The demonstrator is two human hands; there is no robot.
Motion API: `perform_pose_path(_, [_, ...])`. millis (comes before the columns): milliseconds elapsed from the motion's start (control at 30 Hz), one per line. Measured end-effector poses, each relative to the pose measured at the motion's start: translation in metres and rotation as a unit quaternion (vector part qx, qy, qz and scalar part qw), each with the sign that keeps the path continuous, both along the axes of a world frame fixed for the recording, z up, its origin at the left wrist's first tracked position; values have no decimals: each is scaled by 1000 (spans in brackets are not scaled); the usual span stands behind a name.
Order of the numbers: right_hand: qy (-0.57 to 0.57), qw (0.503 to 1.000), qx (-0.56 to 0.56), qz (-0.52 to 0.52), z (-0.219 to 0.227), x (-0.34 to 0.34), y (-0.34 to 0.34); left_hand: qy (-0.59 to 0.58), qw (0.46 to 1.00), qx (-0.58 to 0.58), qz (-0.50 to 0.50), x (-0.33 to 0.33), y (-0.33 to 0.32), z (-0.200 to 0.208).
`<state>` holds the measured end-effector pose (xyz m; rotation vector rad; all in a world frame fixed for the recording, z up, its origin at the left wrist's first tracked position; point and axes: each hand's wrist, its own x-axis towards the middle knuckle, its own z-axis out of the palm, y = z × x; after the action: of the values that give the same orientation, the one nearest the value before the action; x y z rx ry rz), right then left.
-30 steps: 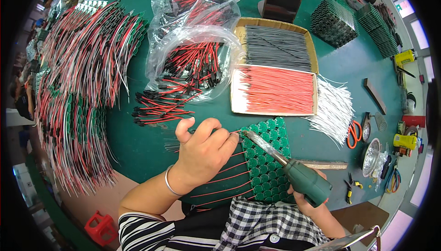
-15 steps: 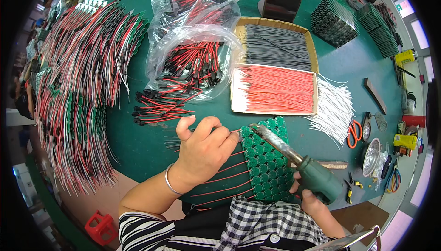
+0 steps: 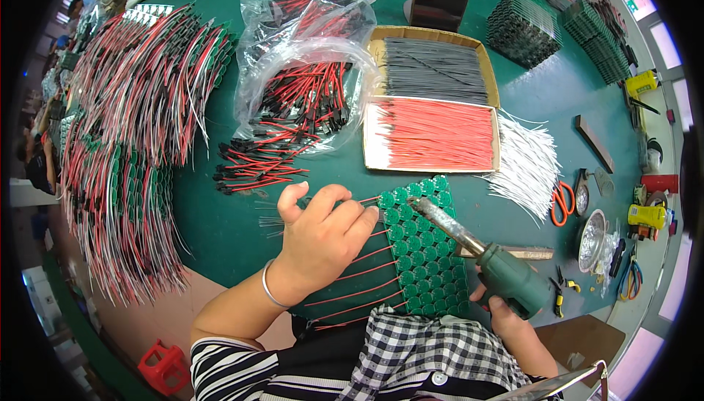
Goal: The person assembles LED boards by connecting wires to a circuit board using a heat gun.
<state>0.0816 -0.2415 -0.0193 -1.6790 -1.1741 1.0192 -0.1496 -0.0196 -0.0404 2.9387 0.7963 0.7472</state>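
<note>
My left hand (image 3: 319, 243), a metal bangle at its wrist, is closed in a pinch beside the board's upper left edge. A red wire (image 3: 369, 199) runs from behind its fingers to the board; the fingertip grip is partly hidden. The green circuit board panel (image 3: 425, 262) has rows of round sections, with several red wires (image 3: 365, 273) sticking out leftward. In my right hand (image 3: 506, 320) is a green soldering gun (image 3: 510, 280). Its metal barrel slants up and left, the tip over the panel's upper rows; whether it touches cannot be told.
Cardboard boxes hold red wires (image 3: 440, 137) and black wires (image 3: 436, 67); white wires (image 3: 524, 166) lie beside them. A clear bag (image 3: 308, 71) spills connector leads. Wired boards (image 3: 132, 144) pile up left. Orange-handled scissors (image 3: 563, 203), a metal bowl (image 3: 592, 234) and pliers (image 3: 561, 298) lie right.
The view has shifted slightly. Against the panel, the soldering gun's tip has moved right and nearer to me. My left hand sits slightly lower along the panel's edge, showing more red wire above it.
</note>
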Motion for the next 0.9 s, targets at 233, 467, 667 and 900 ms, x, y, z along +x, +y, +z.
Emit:
perform_pose_path(233, [9, 999, -40, 13, -7, -7, -10, -5, 1000, -19, -18, 0, -6, -4])
perform_pose_path(467, [-139, 989, 6, 45, -13, -8, -7, -2, 999, -28, -20, 0, -6, -6])
perform_pose_path(667, [-188, 980, 39, 60, -15, -8, 2, 2, 999, -34, -21, 0, -6, -7])
perform_pose_path(900, [-24, 999, -46, 5, 5, -11, 3, 7, 999, -35, -21, 0, -5, -7])
